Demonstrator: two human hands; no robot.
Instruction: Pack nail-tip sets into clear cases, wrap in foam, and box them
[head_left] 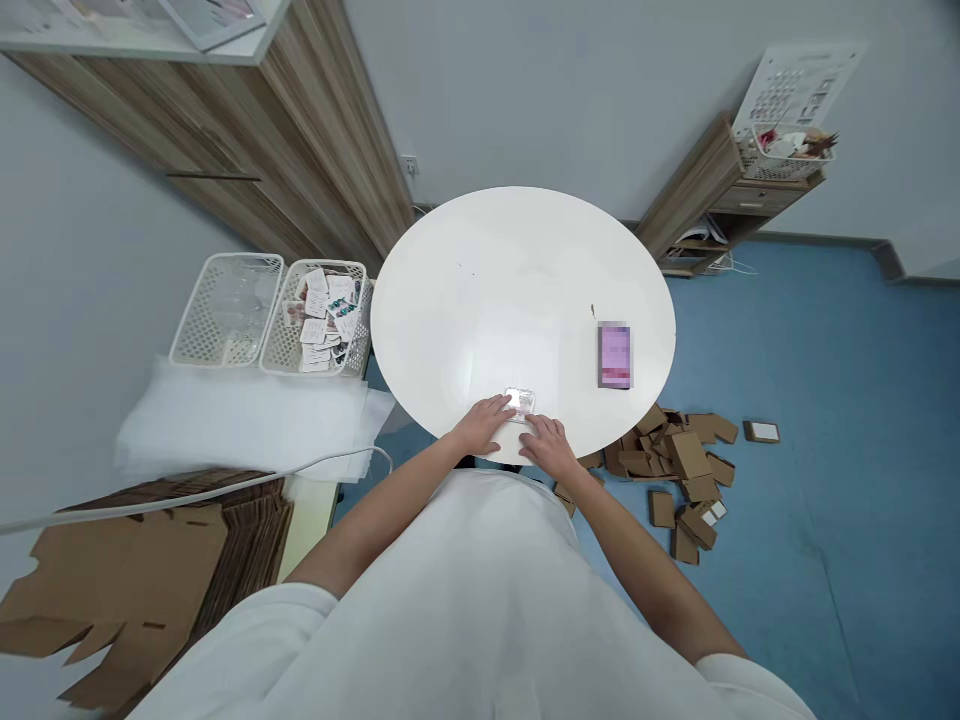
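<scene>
A small clear packet with a white card inside [520,402] lies at the near edge of the round white table [517,270]. My left hand [484,424] rests on its left side, fingers stretched flat over it. My right hand [550,444] presses just to the packet's right, fingers flat and close together on white sheet material. Both forearms reach in from below. A pink phone-sized item [614,355] lies on the table's right part, well clear of my hands.
Two white mesh baskets [226,310] stand left of the table, one holding several cards [326,320]. White foam sheets [240,420] and flat cardboard blanks [127,570] lie at the left. Several small brown boxes [679,465] are piled on the blue floor at right. Wooden cabinets stand behind.
</scene>
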